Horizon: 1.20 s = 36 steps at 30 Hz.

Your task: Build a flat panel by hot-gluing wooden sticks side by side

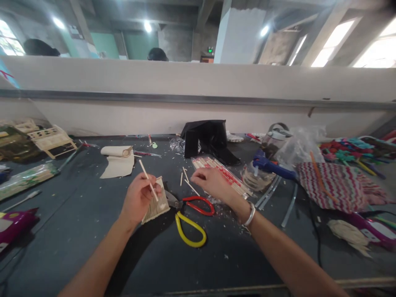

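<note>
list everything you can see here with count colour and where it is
scissors with looped handles: one, red and yellow handles, table centre
flat panel of thin wooden sticks: one, pale, by the left hand
short loose wooden sticks: several, pale, left of the right hand
glue gun: one, blue, right
zigzag-patterned knitted cloth: one, pink, white and grey, far right
rolled cloth: one, cream, behind the left hand
folded plastic bag: one, black, by the back wall
left hand: one, holding a pale stick
right hand: one, bracelet on wrist
</note>
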Each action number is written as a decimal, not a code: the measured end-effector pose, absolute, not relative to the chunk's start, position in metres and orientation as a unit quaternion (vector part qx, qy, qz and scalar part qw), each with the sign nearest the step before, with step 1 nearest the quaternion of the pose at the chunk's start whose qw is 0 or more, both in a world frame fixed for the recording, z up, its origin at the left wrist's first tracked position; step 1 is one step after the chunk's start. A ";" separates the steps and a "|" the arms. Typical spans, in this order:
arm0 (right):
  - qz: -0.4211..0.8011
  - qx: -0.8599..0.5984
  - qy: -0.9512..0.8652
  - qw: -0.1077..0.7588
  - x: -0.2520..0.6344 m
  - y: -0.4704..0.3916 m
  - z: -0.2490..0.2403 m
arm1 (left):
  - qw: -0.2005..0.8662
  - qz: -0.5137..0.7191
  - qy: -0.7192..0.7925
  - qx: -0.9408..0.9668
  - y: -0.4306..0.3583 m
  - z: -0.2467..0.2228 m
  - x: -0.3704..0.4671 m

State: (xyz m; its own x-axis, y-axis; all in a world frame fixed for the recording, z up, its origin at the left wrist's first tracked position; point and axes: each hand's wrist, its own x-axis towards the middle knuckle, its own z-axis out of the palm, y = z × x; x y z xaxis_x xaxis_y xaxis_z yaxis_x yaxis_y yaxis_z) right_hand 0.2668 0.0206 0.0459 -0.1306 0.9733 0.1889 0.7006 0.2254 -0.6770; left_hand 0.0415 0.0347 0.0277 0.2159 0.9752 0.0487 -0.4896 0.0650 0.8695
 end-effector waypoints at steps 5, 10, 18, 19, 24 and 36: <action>0.152 -0.637 -0.714 0.249 0.283 0.024 0.031 | 0.699 0.487 0.310 0.423 0.032 0.021 0.048; 0.148 -0.648 -0.719 0.202 0.267 0.025 0.005 | 0.668 0.507 0.368 0.402 0.036 0.020 0.044; 0.245 -0.616 -0.700 0.265 0.271 0.033 0.017 | 0.548 0.539 0.449 0.454 0.045 0.022 0.030; 0.267 -0.603 -0.699 0.276 0.271 0.033 0.020 | 0.544 0.530 0.456 0.463 0.046 0.022 0.029; 0.361 -0.550 -0.695 0.291 0.255 0.027 0.024 | 0.518 0.469 0.493 0.517 0.047 0.023 0.027; 0.294 -0.421 -0.820 0.254 0.208 0.024 0.031 | 0.249 0.323 0.631 0.660 0.010 0.018 -0.021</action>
